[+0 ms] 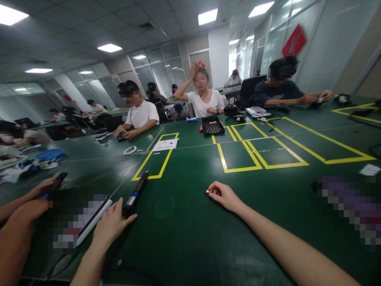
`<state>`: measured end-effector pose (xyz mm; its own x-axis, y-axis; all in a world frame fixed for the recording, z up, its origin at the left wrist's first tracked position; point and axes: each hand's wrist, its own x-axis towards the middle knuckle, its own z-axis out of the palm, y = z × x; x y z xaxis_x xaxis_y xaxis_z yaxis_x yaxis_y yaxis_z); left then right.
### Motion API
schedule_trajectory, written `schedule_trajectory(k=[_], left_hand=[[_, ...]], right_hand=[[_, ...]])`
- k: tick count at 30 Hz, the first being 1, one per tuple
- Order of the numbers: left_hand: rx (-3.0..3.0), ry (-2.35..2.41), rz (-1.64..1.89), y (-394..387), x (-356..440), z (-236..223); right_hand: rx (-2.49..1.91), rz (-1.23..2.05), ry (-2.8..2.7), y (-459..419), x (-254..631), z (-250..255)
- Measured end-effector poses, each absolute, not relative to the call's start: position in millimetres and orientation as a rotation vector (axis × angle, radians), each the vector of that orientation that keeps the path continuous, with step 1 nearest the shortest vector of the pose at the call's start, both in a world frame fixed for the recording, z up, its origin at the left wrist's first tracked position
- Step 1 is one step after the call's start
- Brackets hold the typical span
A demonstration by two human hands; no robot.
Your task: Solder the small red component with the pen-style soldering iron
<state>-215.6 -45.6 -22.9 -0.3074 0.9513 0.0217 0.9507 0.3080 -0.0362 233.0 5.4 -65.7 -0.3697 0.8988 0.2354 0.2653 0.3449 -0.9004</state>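
An electric screwdriver [137, 194] with a dark body and a silver band lies on the green table [184, 246], its thin bit pointing away from me. My left hand [110, 223] is at its rear end, fingers and thumb spread apart; whether they touch the tool I cannot tell. Further right, my right hand [224, 195] pinches a small red and silver-white piece [207, 192] just above or on the tabletop. That piece is too small to name, and my fingers partly cover it.
Yellow tape rectangles [242, 171] mark the table. A black tray [213, 126] with small parts stands at the far side, and a white tape roll [130, 150] lies left of a paper label [165, 144]. At left, another person's hand [44, 188] holds a dark tool. Several people sit around.
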Motion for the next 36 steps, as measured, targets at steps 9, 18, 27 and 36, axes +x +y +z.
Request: schedule_trajectory(k=[9, 18, 27, 36], left_hand=[[-2.060, -2.555, -0.061, -43, -245, -36], [-2.048, -2.558, 0.035, -40, -185, -16], [-2.286, -2.356, 0.092, -22, -67, 0], [-2.473, -2.109, 0.013, -1, 26, -10]], right_hand=[[-1.013, 1.028, -1.847, 6, 235, -69], [-1.005, 1.004, -1.865, 5, 232, -66], [-0.998, 0.988, -1.867, 5, 233, -66], [-0.989, 0.929, -1.868, 5, 231, -65]])
